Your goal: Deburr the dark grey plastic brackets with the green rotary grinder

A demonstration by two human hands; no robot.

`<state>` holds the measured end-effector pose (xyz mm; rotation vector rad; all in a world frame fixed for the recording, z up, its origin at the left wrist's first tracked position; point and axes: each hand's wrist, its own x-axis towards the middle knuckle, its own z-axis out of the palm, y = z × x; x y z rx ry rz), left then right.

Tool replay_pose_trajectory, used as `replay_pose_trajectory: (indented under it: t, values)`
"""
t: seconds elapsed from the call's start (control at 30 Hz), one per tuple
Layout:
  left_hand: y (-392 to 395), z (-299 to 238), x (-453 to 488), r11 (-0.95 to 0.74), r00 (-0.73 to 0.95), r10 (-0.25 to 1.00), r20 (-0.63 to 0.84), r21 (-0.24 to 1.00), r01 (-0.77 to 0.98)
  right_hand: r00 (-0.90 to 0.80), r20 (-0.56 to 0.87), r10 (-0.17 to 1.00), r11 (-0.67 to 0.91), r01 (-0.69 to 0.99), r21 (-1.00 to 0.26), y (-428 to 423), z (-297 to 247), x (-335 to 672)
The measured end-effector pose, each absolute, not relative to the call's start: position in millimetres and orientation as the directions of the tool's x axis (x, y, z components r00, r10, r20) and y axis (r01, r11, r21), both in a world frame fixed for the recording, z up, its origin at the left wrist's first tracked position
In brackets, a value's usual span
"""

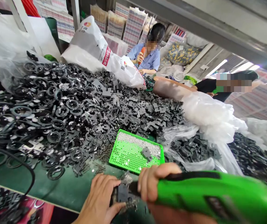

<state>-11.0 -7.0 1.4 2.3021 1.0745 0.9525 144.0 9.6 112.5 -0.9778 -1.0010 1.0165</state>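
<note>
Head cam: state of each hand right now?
Left hand: closed, holding a dark grey part.
Right hand: closed, gripping a green handheld tool.

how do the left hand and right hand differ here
The left hand pinches a small dark grey piece, while the right hand wraps around a green handheld tool. The left hand also sits lower in the view than the right hand. Both are bare and close together.
</note>
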Motion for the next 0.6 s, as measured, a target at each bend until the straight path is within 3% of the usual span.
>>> replay_pose_trajectory:
  t: [0.07,0.13,0.4,0.6]
  values:
    - [-5,3,-11,-0.618,0.448,0.784,0.428,0.600,0.508,0.327,0.336,0.883,0.417,-0.220,-0.882,33,115,146]
    - [-4,3,-11,-0.633,0.451,0.774,0.445,0.583,0.509,0.385,0.386,0.838,0.485,-0.203,-0.850,58,107,147]
    - [-6,-6,-14,-0.655,0.484,0.755,0.441,0.534,0.535,0.368,0.329,0.869,0.419,-0.196,-0.887,84,60,160]
    - [-3,-1,-12,-0.640,0.472,0.768,0.433,0.541,0.545,0.389,0.324,0.862,0.422,-0.199,-0.884,84,74,155]
